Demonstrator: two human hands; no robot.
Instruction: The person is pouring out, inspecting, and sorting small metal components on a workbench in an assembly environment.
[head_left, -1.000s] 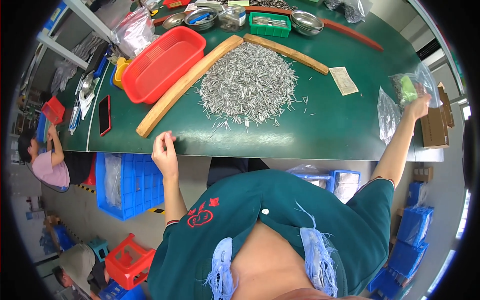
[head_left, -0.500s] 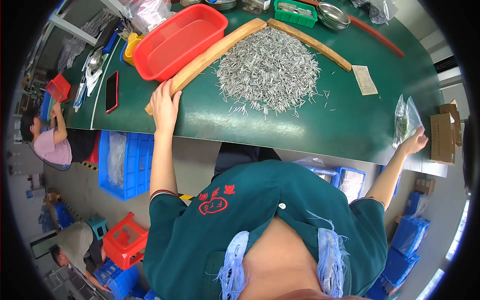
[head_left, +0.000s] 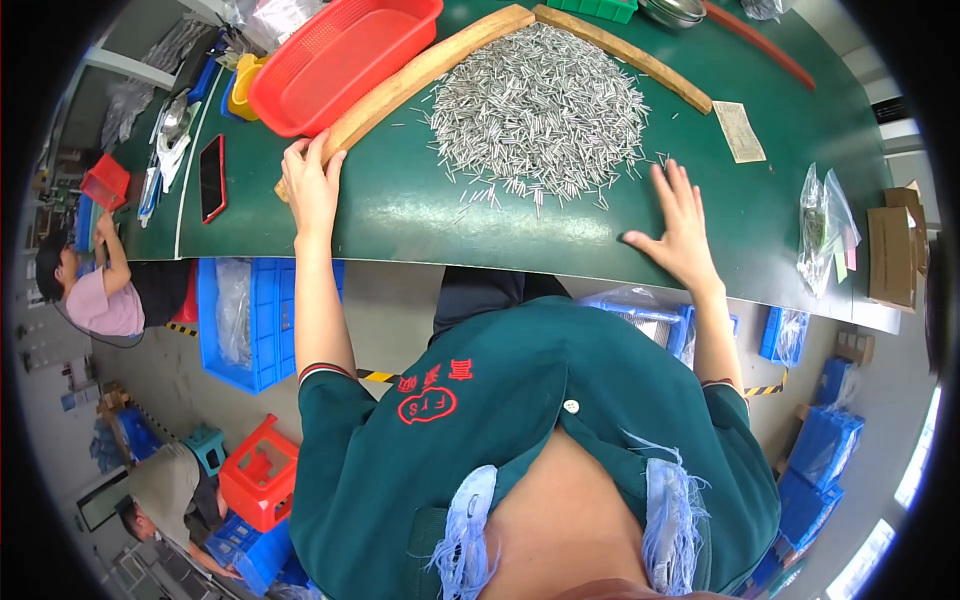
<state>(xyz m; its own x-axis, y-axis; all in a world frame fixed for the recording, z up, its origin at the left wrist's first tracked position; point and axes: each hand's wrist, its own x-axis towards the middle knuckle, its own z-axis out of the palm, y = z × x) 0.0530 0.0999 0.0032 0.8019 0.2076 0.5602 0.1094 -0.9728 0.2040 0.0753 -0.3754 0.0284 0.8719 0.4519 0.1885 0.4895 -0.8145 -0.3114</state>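
A large heap of small silvery metal pins (head_left: 540, 110) lies on the green tabletop, with some loose pins scattered round its edge. Along the heap's left side runs a long wooden bar (head_left: 430, 68), and my left hand (head_left: 312, 195) grips its near end, thumb on one side and fingers on the other. A second wooden bar (head_left: 640, 62) meets the first at the far corner and borders the heap on the right. My right hand (head_left: 682, 225) is open, fingers spread, beside the heap's lower right edge. It holds nothing.
Left of the bar stands a red plastic basket (head_left: 345, 60); a phone (head_left: 213, 178) lies further left. On the right are a paper slip (head_left: 739, 132) and clear plastic bags (head_left: 825, 225). Blue crates (head_left: 250, 325) stand below the table edge. Two other people work at the left.
My right hand has let go of the plastic bag at the right and moved left beside the heap. My left hand stays on the wooden bar. The view has shifted slightly.
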